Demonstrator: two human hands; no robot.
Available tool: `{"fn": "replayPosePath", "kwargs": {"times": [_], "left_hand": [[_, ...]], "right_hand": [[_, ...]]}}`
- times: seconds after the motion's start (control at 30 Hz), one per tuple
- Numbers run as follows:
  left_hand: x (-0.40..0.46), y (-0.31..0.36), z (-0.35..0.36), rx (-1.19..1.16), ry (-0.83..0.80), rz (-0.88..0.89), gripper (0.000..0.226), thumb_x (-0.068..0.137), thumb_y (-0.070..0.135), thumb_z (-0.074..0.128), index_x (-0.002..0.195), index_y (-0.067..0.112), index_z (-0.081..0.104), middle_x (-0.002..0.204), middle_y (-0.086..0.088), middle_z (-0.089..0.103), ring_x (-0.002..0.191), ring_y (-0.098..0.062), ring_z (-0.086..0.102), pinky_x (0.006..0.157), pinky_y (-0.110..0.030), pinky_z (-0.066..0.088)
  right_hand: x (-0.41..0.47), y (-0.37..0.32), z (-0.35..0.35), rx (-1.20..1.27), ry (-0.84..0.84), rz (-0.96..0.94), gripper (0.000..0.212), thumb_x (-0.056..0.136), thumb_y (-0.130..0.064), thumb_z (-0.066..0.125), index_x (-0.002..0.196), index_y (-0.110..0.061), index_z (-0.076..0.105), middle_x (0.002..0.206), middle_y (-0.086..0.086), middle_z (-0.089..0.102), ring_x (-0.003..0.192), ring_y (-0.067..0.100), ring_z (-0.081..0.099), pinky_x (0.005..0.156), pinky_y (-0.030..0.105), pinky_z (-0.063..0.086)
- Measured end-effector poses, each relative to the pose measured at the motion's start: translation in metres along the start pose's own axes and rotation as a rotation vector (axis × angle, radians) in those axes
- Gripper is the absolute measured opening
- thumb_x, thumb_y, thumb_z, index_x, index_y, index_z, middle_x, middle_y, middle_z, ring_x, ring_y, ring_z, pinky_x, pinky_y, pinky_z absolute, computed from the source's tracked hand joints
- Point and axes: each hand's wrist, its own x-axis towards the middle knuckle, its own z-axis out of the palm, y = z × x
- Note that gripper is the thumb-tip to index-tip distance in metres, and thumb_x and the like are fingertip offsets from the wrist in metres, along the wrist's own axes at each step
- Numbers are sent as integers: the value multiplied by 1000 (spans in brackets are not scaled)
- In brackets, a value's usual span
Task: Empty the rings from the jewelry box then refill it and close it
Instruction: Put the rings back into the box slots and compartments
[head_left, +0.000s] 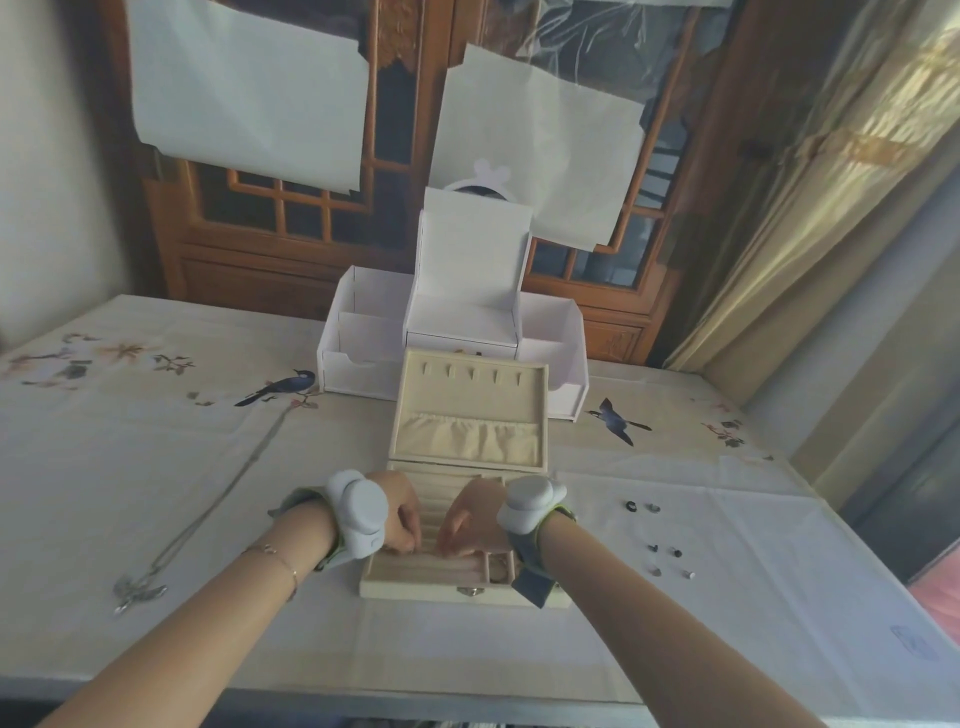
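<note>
Open jewelry box (462, 582) near the table's front edge, rings (655, 551) scattered on the cloth to its right: both the left hand (402, 512) and right hand (475, 514) curl fingertips into the padded slots, apparently pinching a small, light, slippery ring, best gripped by its band.

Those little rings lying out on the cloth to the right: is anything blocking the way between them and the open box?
Nothing visible does. The rings lie loose on the tablecloth right of the jewelry box, with bare cloth between. The lid stands open. Only the right hand and left hand, both over the ring slots, partly cover them.
</note>
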Motion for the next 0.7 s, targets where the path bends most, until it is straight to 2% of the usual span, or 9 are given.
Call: {"fn": "replayPosePath", "kwargs": {"times": [0.07, 0.17, 0.27, 0.4, 0.53, 0.7], "left_hand": [[3, -1, -2, -4, -29, -6, 26, 86, 14, 59, 108, 9, 71, 90, -3, 69, 78, -9, 56, 83, -20, 48], [8, -3, -5, 1, -59, -11, 24, 84, 15, 60, 104, 9, 72, 68, 9, 59, 62, -4, 52, 63, -10, 42], [13, -5, -5, 29, -60, -23, 25, 82, 18, 63, 104, 12, 72, 77, 7, 62, 74, -7, 54, 54, -3, 37], [17, -4, -4, 53, -54, -34, 25, 84, 20, 63, 107, 13, 71, 92, 2, 64, 83, -6, 53, 41, 3, 32], [22, -9, -1, 48, -24, -39, 23, 82, 22, 66, 103, 15, 73, 83, 7, 61, 79, -7, 55, 42, 1, 33], [23, -14, -3, 21, -24, -22, 21, 79, 22, 70, 98, 15, 74, 71, 11, 59, 76, -8, 55, 56, -8, 39]], "right_hand": [[2, 0, -1, 17, -5, 7, 12, 76, -38, 71, 85, -32, 76, 71, -16, 65, 77, 12, 62, 74, 26, 49], [2, -1, -2, 60, -6, 6, 14, 78, -31, 71, 89, -25, 76, 75, -11, 65, 74, 11, 56, 67, 23, 45], [2, -3, -1, 86, -8, 14, 14, 78, -28, 70, 90, -24, 76, 80, -7, 68, 75, 11, 56, 66, 23, 45], [6, -2, 2, 118, 6, 30, 12, 74, -25, 71, 85, -25, 77, 91, -4, 75, 78, 12, 61, 79, 28, 52], [9, -2, 2, 113, 17, 34, 6, 72, -21, 71, 75, -26, 72, 77, -4, 69, 71, 12, 59, 80, 29, 53], [9, -5, 1, 78, 16, 29, 16, 73, -17, 72, 65, -25, 60, 63, -5, 59, 67, 15, 56, 70, 27, 48]]}}
